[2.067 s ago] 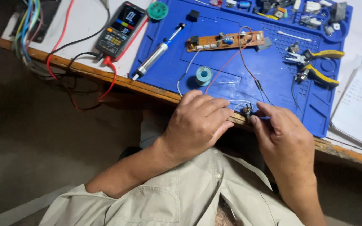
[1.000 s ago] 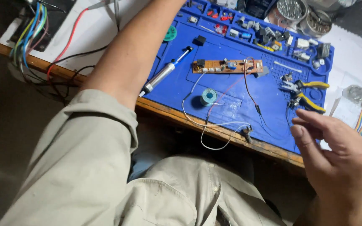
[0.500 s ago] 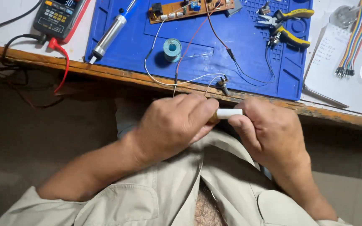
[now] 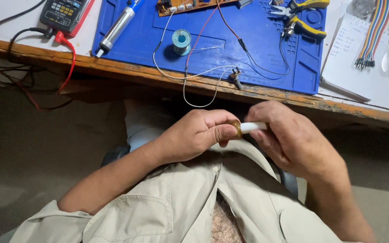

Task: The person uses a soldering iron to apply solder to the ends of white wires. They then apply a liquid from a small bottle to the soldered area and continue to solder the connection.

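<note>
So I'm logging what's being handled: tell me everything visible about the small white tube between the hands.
The small white tube looks like smooth plastic, short and cylindrical, lying roughly level below the wooden bench edge. An amber ring-like end sits at the left hand thumb; the right hand fingers cover its other end.

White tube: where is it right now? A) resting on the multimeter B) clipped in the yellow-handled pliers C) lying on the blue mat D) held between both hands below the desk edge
D: the white tube is gripped between the left hand and the right hand, over the lap and below the desk edge, clear of the blue mat.
</note>
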